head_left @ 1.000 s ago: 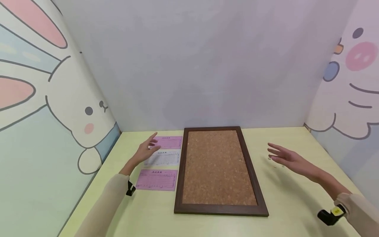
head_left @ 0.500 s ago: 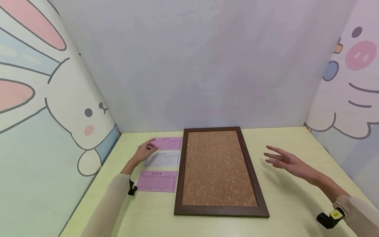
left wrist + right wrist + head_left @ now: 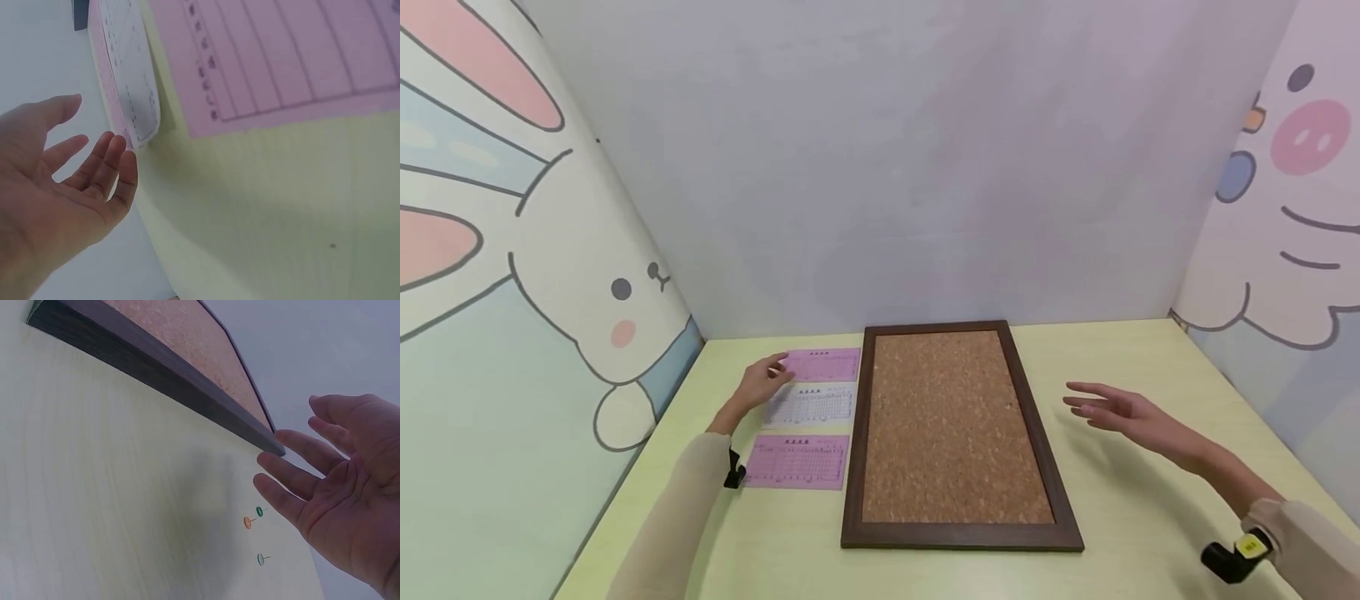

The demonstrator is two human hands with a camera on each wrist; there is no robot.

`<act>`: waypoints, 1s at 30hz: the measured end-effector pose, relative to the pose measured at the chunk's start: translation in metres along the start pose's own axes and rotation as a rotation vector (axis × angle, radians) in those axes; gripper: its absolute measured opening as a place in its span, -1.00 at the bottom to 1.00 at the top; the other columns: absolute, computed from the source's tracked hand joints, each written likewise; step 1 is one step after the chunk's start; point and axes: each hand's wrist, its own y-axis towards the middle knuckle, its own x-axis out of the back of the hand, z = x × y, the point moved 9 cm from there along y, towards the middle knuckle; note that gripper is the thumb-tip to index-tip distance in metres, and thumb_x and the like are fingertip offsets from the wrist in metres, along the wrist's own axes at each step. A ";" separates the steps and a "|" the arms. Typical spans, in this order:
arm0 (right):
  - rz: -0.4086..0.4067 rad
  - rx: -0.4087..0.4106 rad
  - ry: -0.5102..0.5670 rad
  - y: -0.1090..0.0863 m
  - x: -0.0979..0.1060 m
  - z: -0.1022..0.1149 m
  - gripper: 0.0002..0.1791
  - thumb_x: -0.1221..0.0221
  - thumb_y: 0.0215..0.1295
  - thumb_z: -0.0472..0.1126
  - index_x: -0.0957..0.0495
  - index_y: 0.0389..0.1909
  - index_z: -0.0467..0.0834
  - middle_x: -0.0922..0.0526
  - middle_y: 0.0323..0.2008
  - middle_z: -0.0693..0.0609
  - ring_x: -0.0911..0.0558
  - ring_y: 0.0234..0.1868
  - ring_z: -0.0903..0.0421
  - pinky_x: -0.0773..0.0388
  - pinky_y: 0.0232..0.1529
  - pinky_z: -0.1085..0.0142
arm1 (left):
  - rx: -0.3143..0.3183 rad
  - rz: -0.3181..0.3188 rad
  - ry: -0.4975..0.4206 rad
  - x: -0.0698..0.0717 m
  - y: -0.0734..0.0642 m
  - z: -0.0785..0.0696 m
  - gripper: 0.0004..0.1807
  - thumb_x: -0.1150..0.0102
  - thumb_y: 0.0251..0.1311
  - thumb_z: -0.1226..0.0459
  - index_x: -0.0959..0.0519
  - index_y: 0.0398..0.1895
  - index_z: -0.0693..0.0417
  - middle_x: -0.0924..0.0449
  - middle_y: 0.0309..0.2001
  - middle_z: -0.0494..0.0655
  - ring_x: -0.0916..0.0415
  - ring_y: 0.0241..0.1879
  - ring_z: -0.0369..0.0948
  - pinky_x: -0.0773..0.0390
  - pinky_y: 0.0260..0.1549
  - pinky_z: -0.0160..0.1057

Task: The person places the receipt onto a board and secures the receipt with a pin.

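My left hand hovers with loosely bent fingers at the left ends of a far pink printed form and a white printed form, holding nothing. In the left wrist view, the fingertips are close to the curled-up corner of the white form. A second pink form lies nearer the front. My right hand hangs over the table, fingers extended and nothing in them. Beneath it, the right wrist view has three thumbtacks: a green one, an orange one and a pale green one.
Between the hands a corkboard with a dark brown frame lies flat on the pale yellow table. A plain grey wall rises behind, and side walls with cartoon animals stand left and right.
My left hand has drawn slightly left and down in the head view. The right hand has shifted a little left and toward the front, and the thumbtacks are hidden behind it there.
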 end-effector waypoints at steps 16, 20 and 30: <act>0.066 -0.070 0.077 0.009 -0.014 -0.002 -0.39 0.15 0.68 -0.18 0.02 0.60 -0.27 -0.11 0.53 -0.45 -0.44 0.34 0.51 -0.46 0.28 0.54 | 0.178 0.072 0.021 -0.006 0.020 0.029 -0.20 -0.15 0.41 0.15 -0.11 0.52 0.46 -0.46 0.19 0.44 -0.49 0.07 0.16 -0.56 0.08 0.05; 0.060 -0.062 0.074 0.013 -0.015 0.000 -0.39 0.13 0.67 -0.19 0.02 0.60 -0.28 -0.11 0.52 -0.46 -0.45 0.33 0.51 -0.47 0.27 0.53 | 0.182 0.085 0.014 -0.007 0.020 0.031 -0.19 -0.14 0.40 0.12 -0.11 0.52 0.46 -0.46 0.18 0.42 -0.48 0.04 0.13 -0.54 0.08 0.03; 0.036 -0.075 0.059 0.008 -0.008 0.001 -0.38 0.12 0.67 -0.18 0.01 0.59 -0.30 -0.12 0.51 -0.48 -0.46 0.30 0.54 -0.48 0.26 0.53 | 0.155 0.082 0.026 -0.011 0.030 0.025 -0.17 -0.24 0.33 0.07 -0.21 0.48 0.44 -0.48 0.16 0.44 -0.51 0.01 0.13 -0.56 0.02 -0.01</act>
